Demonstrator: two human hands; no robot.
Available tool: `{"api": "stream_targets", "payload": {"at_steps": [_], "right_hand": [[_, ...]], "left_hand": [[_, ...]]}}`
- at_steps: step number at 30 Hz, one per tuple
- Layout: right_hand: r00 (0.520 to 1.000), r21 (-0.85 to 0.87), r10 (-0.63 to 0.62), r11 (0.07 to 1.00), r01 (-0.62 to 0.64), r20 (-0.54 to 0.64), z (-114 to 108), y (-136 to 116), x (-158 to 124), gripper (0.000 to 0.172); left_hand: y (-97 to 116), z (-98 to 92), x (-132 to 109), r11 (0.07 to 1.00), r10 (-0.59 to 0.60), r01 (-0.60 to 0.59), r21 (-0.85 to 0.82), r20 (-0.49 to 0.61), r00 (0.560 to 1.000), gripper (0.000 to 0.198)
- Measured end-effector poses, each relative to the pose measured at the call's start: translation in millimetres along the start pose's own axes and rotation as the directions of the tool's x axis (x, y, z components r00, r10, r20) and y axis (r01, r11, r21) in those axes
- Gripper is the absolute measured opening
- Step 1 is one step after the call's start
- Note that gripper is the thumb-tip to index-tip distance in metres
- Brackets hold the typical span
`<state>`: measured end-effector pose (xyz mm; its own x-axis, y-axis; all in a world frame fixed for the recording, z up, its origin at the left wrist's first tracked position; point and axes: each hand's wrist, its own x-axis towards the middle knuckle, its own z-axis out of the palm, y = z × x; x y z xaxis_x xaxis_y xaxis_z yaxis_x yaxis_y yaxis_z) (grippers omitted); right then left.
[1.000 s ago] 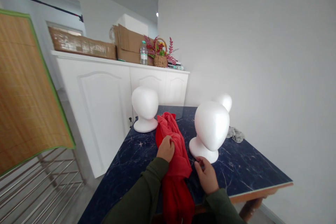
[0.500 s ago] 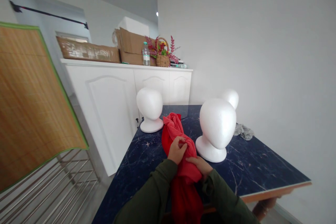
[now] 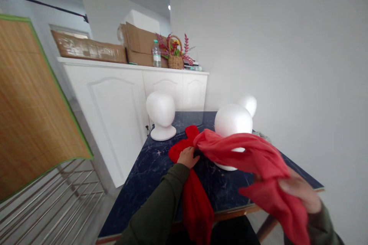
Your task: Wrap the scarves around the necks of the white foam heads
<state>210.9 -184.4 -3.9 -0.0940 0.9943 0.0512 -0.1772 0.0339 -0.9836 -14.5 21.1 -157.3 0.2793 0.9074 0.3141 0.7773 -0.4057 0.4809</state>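
Note:
My right hand (image 3: 303, 189), blurred by motion, is closed around a coral-red scarf (image 3: 253, 149) at the right side of the table. From there the scarf stretches leftward in a twisted band, passing in front of a white foam head (image 3: 233, 120). My left hand (image 3: 188, 157) is closed on a bright red scarf (image 3: 198, 203), which lies bunched on the tabletop and hangs over the near edge. The coral scarf's far end meets the red one just beyond my left fingers. Another white foam head (image 3: 161, 111) stands to the left.
A third foam head (image 3: 248, 104) and a grey cloth (image 3: 261, 136) are at the right of the dark blue marbled table (image 3: 149, 183). Behind it a white cabinet (image 3: 115, 122) carries boxes, a bottle (image 3: 156, 54) and a flower basket (image 3: 175, 61). A metal rack (image 3: 77, 183) stands left.
My right hand has pulled the coral scarf off the red one, out to the right and across the near foam head. My left hand has moved slightly left, onto the red scarf.

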Motion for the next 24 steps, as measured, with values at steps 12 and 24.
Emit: {"api": "stream_targets", "payload": {"at_steps": [12, 24], "right_hand": [[0.963, -0.147, 0.17, 0.968, -0.203, -0.21, -47.3, 48.0, -55.0, 0.038], [0.971, -0.11, 0.131, 0.982, -0.155, -0.197, -45.4, 53.2, -34.9, 0.036]], "left_hand": [[23.9, -12.7, -12.5, 0.946, 0.323, -0.321, -0.038, 0.075, 0.943, 0.06], [45.1, -6.3, -34.4, 0.922, 0.386, -0.373, -0.108, 0.351, 0.853, 0.043]]}}
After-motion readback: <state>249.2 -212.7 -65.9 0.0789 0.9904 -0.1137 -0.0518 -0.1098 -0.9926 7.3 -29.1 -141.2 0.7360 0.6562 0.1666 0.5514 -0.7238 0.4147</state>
